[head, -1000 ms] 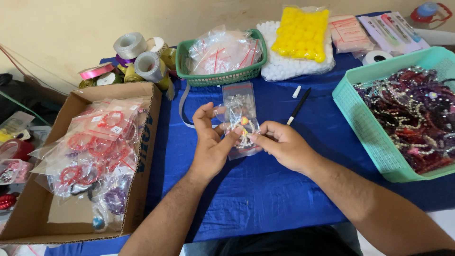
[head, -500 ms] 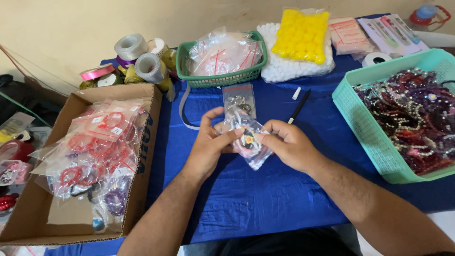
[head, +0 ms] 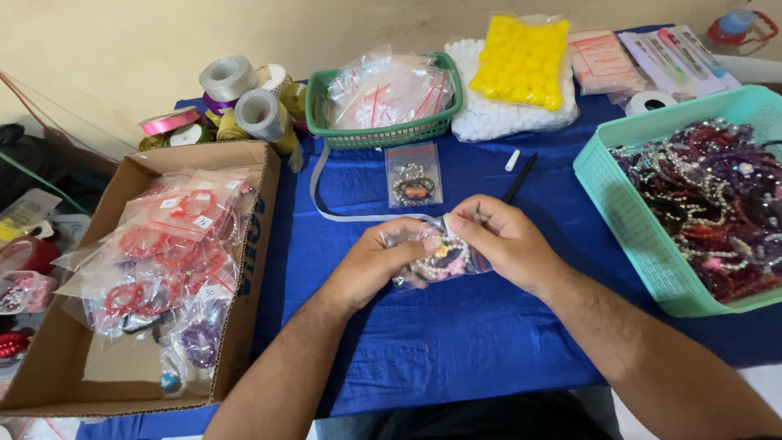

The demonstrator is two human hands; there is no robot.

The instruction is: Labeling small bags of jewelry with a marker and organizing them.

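Note:
Both hands hold one small clear plastic bag [head: 440, 254] with a beaded bracelet inside, just above the blue tablecloth [head: 456, 342]. My left hand [head: 376, 262] grips the bag's left side. My right hand [head: 503, 241] pinches its top right edge, with the fingers curled over it. A second small bag with a dark bracelet [head: 414, 176] lies flat on the cloth just beyond the hands. A black pen [head: 520, 178] and a small white cap [head: 511, 160] lie to its right.
A cardboard box [head: 49, 358] of bagged red bracelets sits at the left. A teal basket [head: 619, 212] of loose beaded bracelets stands at the right. At the back are a green basket [head: 383, 134] of empty bags, ribbon rolls [head: 244, 102], yellow pompoms [head: 521, 61] and a white strip [head: 326, 213].
The hands have drawn the bag closer to me and off the second bag, which now lies uncovered on the cloth. The right hand's fingers have moved onto the bag's top edge.

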